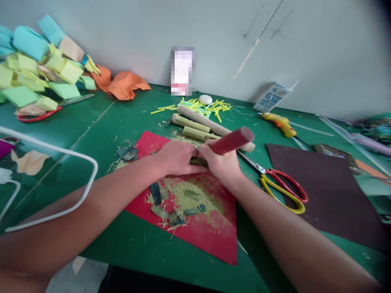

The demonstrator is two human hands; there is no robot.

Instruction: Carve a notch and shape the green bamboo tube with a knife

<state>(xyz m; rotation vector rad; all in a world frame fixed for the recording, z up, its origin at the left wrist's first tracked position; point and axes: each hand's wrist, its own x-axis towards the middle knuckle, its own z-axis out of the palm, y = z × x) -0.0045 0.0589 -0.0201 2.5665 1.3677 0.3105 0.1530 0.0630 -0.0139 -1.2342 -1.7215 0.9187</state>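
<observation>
Two bare hands meet over a red sheet [224,240] on a green tabletop [122,240]. From where I stand, the one printed item I can make out is a blue-and-white carton [271,97], leaning against the wall behind; its lettering is too small to read. Near it, an upright phone-like rectangle [182,69] is blurred into blocks.

The right hand [222,165] is closed firmly round a thick red handle [233,140], which slants up toward the right; its lower end is hidden. The left hand [180,158] is curled around a short brownish-green piece [198,161], part of which shows between the hands, above the red sheet. I cannot tell how tightly it presses.

The red sheet is dusted with pale shavings [191,191] and dark, curled scraps [176,218]. Just beyond the hands lie pale green tubes [195,133] and a long beige stick [207,120], with yellow strips [221,106] scattered behind.

At right, scissors [287,197] with one red and one yellow handle overlap a dark brown sheet [330,195]; a yellow glue gun [282,124] rests beyond. Folded paper shapes [58,71] in blue, yellow and green heap up at far left. The grey wall [128,36] carries a diagonal seam and scuffs.
</observation>
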